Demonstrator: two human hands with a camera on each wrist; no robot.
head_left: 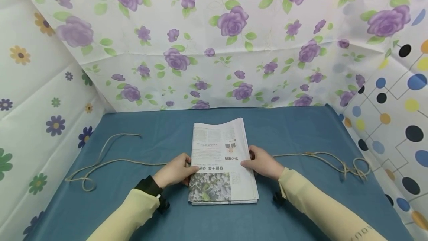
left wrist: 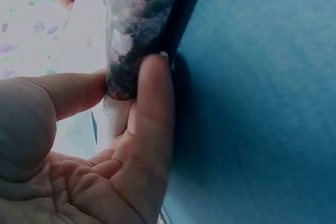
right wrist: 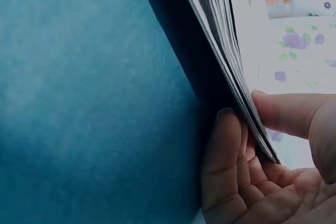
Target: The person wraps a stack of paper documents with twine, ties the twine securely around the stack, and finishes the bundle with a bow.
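A folded newspaper (head_left: 217, 151), several layers thick, lies at the middle of the blue cloth with a flower photo on its near left part. My left hand (head_left: 177, 170) grips its left edge, thumb on top and fingers beneath. On the opposite edge, my right hand (head_left: 264, 161) pinches the stack the same way; the right wrist view shows the layered pages (right wrist: 226, 40) between thumb and fingers. A thin rope (head_left: 123, 160) runs out from the newspaper's left side, and rope (head_left: 321, 154) also comes out on the right. Whatever passes under the paper is hidden.
The left rope end curls in loose loops on the blue tablecloth (head_left: 160, 122). On the right, the rope ends in a looped tangle near the table's edge. Flower-patterned sheets (head_left: 207, 70) stand behind and at the left, a dotted one (head_left: 394, 114) at the right.
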